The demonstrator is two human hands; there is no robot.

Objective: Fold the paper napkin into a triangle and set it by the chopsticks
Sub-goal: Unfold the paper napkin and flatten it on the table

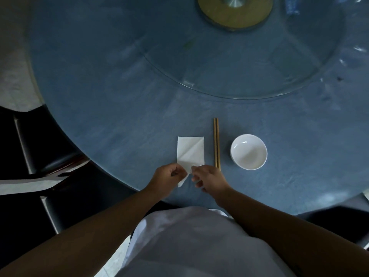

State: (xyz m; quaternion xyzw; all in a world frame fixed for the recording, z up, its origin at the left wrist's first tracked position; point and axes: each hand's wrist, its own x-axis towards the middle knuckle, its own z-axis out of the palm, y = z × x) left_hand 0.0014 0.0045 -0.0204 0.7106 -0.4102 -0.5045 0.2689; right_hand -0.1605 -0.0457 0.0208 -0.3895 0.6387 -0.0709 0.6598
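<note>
I had both hands down at the near edge of the blue desk (pixel 103 100), and the paper napkin (pixel 190 151) lay just beyond my fingers, flat on the cloth with a diagonal crease running across it. My left hand (pixel 167 177) was curled in, fingers (pixel 175 172) pinched shut on the napkin's near corner, and a small white flap hung out below that grip, lifted off the desk. My right hand (pixel 208 179) sat just beside it, its fingertips touching the same near edge of the napkin; thumb and forefinger looked closed on the paper, the other fingers loosely curled underneath, though the light was dim and I could not be sure how firm that hold was.

Just right of my right fingers lay the chopsticks (pixel 216 143), two brown sticks side by side, pointing straight away from me, close to the napkin but not touching it. Farther right of them stood a white bowl (pixel 249 151), upright. Well beyond my fingers, the rim of a glass turntable (pixel 219 90) curved across the desk. A dark chair (pixel 40 148) stood off to the left of my left hand.
</note>
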